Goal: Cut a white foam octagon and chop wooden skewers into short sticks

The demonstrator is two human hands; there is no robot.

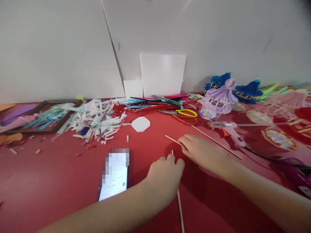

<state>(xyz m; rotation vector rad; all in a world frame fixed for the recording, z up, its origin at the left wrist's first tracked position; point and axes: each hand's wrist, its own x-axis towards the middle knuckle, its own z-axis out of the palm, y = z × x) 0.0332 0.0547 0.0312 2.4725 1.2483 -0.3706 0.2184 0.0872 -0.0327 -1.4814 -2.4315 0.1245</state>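
My left hand (pixel 165 176) is closed around a long thin wooden stick (pixel 180 208). One tip of that stick pokes out past the fingers, and the rest runs down toward the near edge of the view. Just beyond it, my right hand (pixel 196 149) pinches a shorter wooden stick (pixel 172 139), whose end points left. Another wooden stick (pixel 217 142) lies on the red table behind my right forearm. A white octagonal plate with small holes along its edge (pixel 140 124) rests ahead of my hands.
A phone (pixel 114 181) lies left of my left hand. White scraps (pixel 97 118) are heaped behind it. Yellow-handled scissors (pixel 187 113), a cutter knife (pixel 171 102) and a pink glue gun (pixel 234 134) lie farther back. Fringed carousel-like models (pixel 220 97) stand at right.
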